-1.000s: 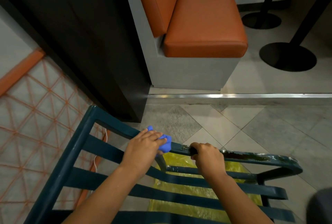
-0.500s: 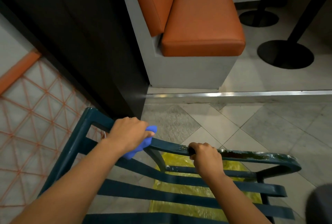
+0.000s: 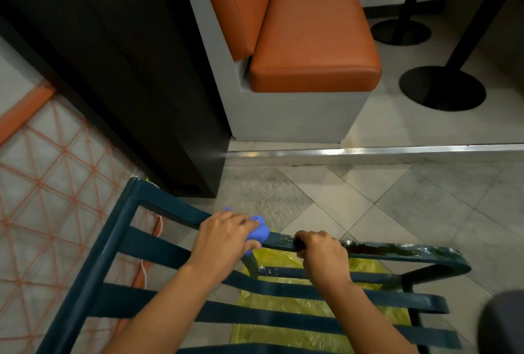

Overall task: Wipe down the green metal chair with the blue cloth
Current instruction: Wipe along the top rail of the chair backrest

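From the head camera I look down on the chair (image 3: 158,248), which stands on the tiled floor (image 3: 368,211) with its dark green top rail running across the lower middle of the view. My left hand (image 3: 224,243) is curled round the cloth (image 3: 259,233), bunching the blue wad against the rail near its middle. My right hand (image 3: 321,251) is closed round the same rail just beside it, steadying the frame.

Risks, as I judge them: the rail right of my right hand is chipped and scuffed, so the cloth could snag there or rough paint could scrape my fingers. The two hands sit close together, so a long stroke to the right would run the cloth into my right knuckles unless that hand shifts. The wad is small and may slip out of my grip under hard pressure.

Hard to read: most of the cloth is hidden under my left hand, so I cannot tell its size. The chair's seat and legs are cut off at the bottom edge. A yellow sheet (image 3: 312,311) shows through the slats; I cannot tell what it is. A dark blur sits at the lower right corner.
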`<state>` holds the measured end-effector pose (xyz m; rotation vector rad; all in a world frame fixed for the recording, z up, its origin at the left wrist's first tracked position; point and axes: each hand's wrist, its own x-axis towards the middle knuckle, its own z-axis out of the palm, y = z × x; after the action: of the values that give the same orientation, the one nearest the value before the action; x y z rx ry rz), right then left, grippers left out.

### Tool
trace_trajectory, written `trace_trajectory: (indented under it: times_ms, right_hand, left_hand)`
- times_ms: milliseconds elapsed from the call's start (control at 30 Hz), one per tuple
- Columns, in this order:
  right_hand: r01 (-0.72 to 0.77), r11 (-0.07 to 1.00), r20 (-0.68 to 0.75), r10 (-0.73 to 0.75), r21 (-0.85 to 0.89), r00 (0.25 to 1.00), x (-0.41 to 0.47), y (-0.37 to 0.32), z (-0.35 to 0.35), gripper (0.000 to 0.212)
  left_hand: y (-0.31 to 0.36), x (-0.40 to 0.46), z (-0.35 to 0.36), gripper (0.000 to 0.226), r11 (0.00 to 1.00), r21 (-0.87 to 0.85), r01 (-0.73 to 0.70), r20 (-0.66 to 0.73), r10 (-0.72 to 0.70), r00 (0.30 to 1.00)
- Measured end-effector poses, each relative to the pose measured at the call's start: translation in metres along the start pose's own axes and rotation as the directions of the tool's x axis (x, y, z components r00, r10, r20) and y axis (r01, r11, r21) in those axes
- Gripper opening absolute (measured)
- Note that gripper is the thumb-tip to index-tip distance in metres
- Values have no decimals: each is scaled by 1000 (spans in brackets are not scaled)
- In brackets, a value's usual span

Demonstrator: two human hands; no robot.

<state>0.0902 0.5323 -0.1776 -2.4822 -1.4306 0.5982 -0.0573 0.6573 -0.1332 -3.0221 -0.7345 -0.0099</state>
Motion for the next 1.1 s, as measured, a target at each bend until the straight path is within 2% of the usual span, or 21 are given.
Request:
trace_trajectory:
  times_ms: [100,233,300,367,467,600,667,733,767,833,933,967,1033,1100]
  right_hand:
    - [-6,1000,0,6,-18,1000,0,-1,1,24]
    - [-2,1000,1,2,-9,1000,-1,0,0,26]
    - [6,1000,-2,-6,4,1000,-1,1,1,27]
    - [11,1000,-17,-11,2,1000,-1,1,0,27]
    - [1,1000,-27,-1,-21,1000,-1,-1,-1,22]
    - [22,999,0,-22,-46,1000,0,0,-5,18]
    - [55,998,17,-55,-35,998,-1,2,-7,26]
    - [102,995,-16,-102,-12,995,-5,5,-9,46]
    - [122,992,-68,-119,39,991,-11,5,-12,56]
    - [189,958,-194,-148,213,970,-27,1,-20,62]
    - [299,862,-242,-213,410,947,-45,-10,-33,64]
    - [333,846,-251,-245,417,936,-48,-11,-38,67]
    - [429,846,-297,-341,317,892,-50,-10,-46,72]
    - [501,844,-356,-415,193,837,-50,-11,-56,65]
  left_hand:
    - [27,11,4,48,999,-42,9,122,-4,992]
    - [10,5,-4,46,999,-27,27,88,-24,996]
    - [-1,-5,-3,46,999,40,31,4,-31,999]
    - [3,-8,-1,49,995,83,51,-12,-50,999]
    - [27,1,1,55,994,98,43,155,-58,986]
    - [36,12,0,70,988,139,-62,307,17,951]
    - [27,8,-4,71,986,137,-99,323,50,945]
    - [19,3,-9,67,982,145,-118,286,73,955]
    - [19,2,-11,65,988,120,-97,260,63,963]
    - [26,2,-17,59,1000,-15,17,236,-13,972]
    - [39,1,-33,54,976,-194,95,202,-55,978]
    - [43,0,-40,55,968,-234,92,190,-47,981]
    - [47,-2,-55,56,949,-305,79,168,-28,985]
    - [48,-3,-68,55,930,-362,59,150,-5,989]
